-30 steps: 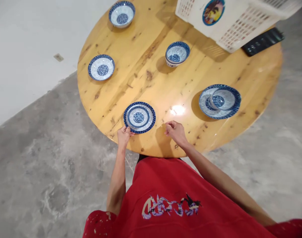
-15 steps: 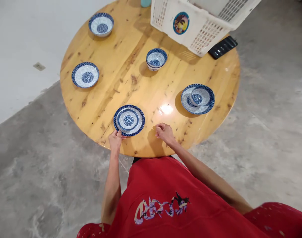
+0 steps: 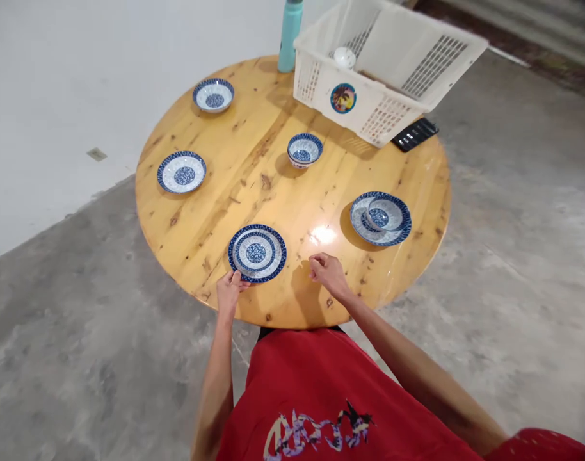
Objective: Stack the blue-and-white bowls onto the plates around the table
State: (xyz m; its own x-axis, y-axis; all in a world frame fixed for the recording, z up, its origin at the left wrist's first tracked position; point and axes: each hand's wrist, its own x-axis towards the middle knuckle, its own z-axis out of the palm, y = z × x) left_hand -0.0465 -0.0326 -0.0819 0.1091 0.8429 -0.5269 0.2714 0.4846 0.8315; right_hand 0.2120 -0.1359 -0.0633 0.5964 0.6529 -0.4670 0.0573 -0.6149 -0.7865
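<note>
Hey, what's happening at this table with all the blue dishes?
A person in a red shirt stands at a round wooden table. Their left hand grips the near edge of a blue-and-white plate, while the right hand rests loosely curled on the wood beside it. Four more settings of the same pattern are spread around: two shallow dishes, a small bowl, and a bowl stacked on a plate. A white basket sits at the far side.

- No readable word, number or brand appeared anywhere.
- The white basket [image 3: 369, 89] carried a round picture sticker [image 3: 343, 98], without legible text.
- The red shirt [image 3: 321, 397] bore stylised lettering [image 3: 316, 431], which could not be read.
</note>
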